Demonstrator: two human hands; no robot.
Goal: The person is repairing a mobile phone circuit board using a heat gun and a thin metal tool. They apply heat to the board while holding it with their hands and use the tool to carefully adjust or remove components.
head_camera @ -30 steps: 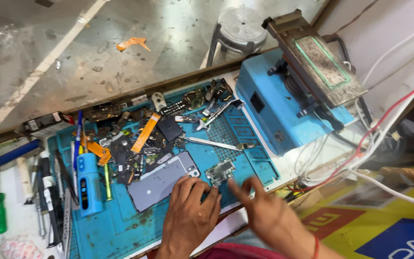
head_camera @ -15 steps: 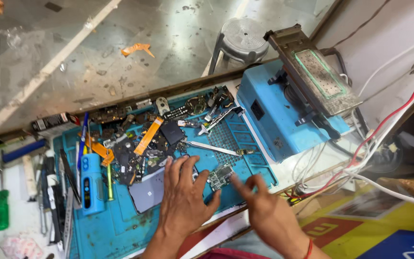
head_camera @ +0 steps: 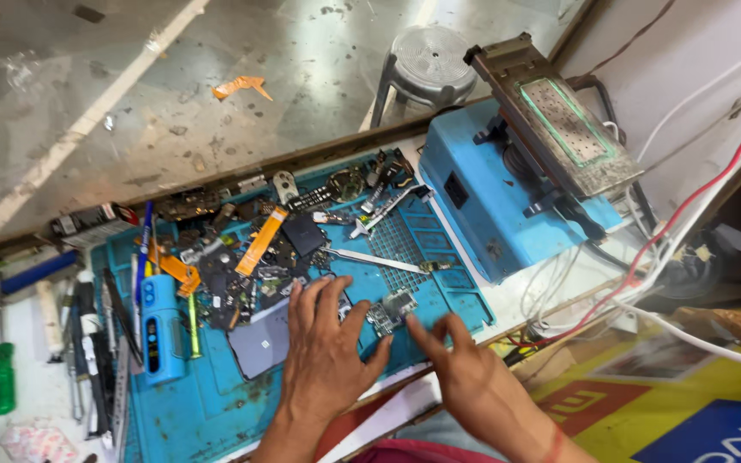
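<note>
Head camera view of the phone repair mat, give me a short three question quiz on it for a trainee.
1. True or false: the left hand lies flat, partly over the grey phone.
2. Which thing do the right hand's fingers reach toward? A) the green screwdriver B) the small circuit board C) the grey stool
3. What colour is the work mat under both hands?

Key
1. True.
2. B; whether they touch it is unclear.
3. Blue.
</note>
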